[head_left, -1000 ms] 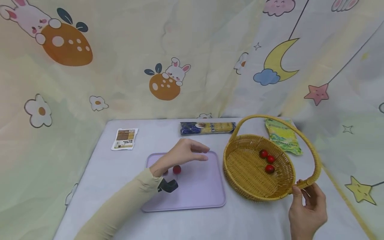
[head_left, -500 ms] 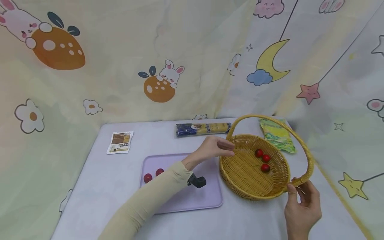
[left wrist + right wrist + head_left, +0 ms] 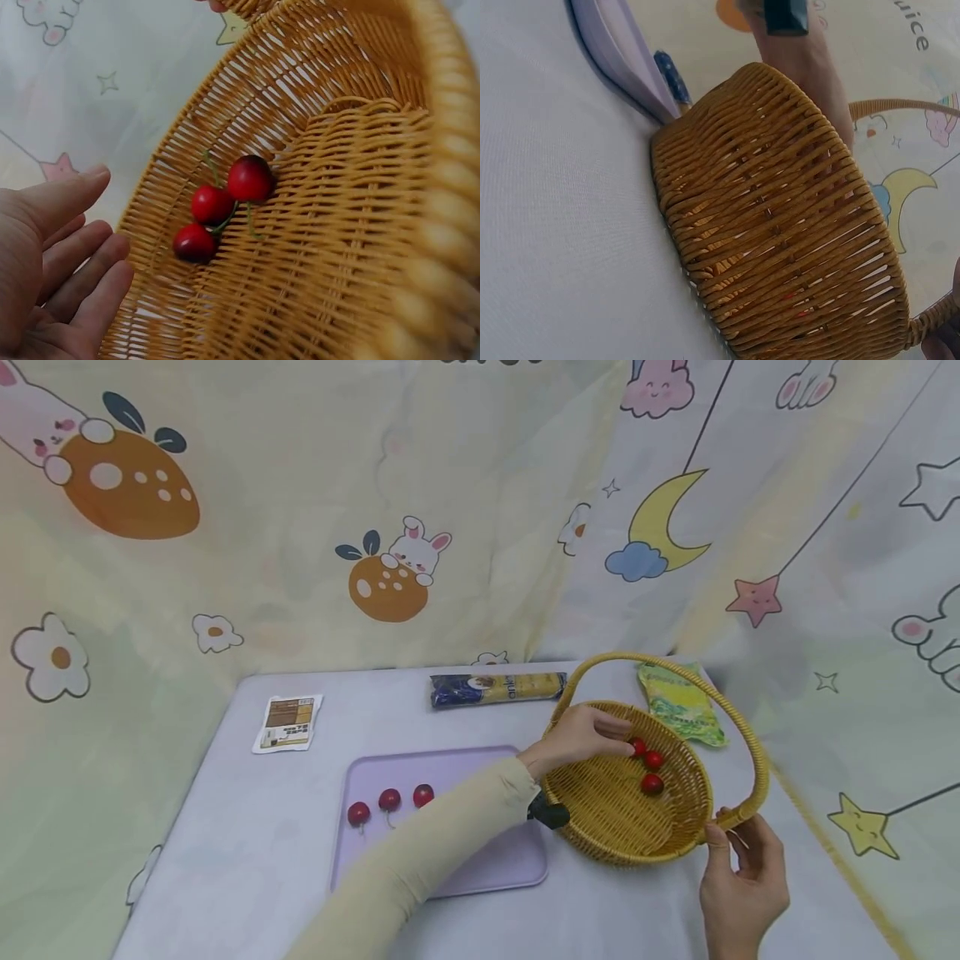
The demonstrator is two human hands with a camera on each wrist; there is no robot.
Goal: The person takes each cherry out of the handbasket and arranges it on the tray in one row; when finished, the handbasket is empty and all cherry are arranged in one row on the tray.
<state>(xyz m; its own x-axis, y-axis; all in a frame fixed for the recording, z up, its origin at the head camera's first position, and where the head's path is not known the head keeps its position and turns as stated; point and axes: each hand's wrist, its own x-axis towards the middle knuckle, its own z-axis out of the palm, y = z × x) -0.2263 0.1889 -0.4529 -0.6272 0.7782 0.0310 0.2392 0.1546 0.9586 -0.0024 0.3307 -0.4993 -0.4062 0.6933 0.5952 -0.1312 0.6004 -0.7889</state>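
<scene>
My left hand is over the wicker basket, its fingers held loosely with nothing between them. Three red cherries lie together on the basket's floor, one cherry showing its stem in the left wrist view. Thumb and fingers of my right hand grip the base of the basket's arched handle at the near right. Left of the basket, a lilac tray bears three more cherries in a row, including a middle cherry. My left sleeve hides part of that tray.
Along the back of the white table lie a white-and-brown packet, a blue-and-yellow long packet and a green-yellow bag behind the basket. A patterned cloth hangs behind the table.
My left hand has moved right, from above the tray to over the basket, uncovering the cherries on the tray. The right hand keeps its grip on the handle. The head view has shifted slightly.
</scene>
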